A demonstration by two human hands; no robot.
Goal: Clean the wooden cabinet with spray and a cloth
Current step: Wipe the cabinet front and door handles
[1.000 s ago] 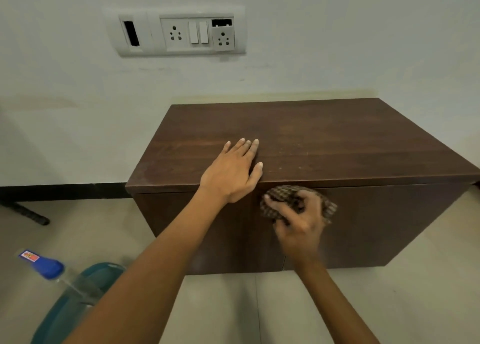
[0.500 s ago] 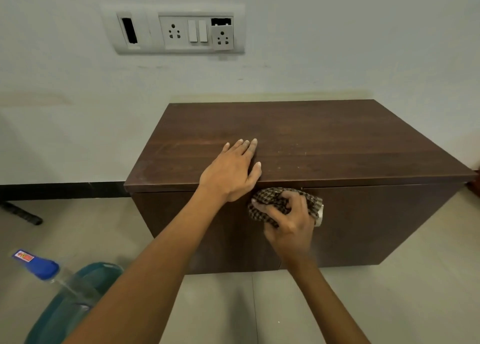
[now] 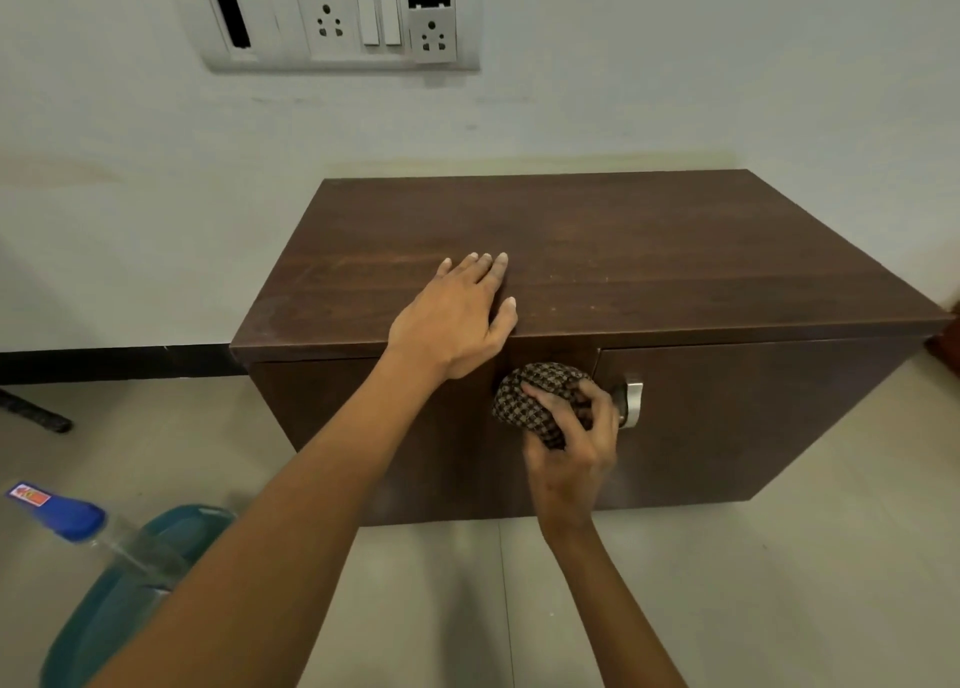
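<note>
A low dark wooden cabinet stands against the white wall. My left hand lies flat on its top near the front edge, fingers together, holding nothing. My right hand is shut on a bunched brown checked cloth, pressed against the cabinet's front just left of a silver door handle. A clear spray bottle with a blue cap leans over a teal basin at the lower left, apart from both hands.
The teal basin sits on the tiled floor at the lower left. A switch and socket panel is on the wall above the cabinet. A dark bar lies on the floor at the far left.
My right hand has carried the cloth leftward along the cabinet front, uncovering the silver handle. My left hand has stayed flat on the top.
</note>
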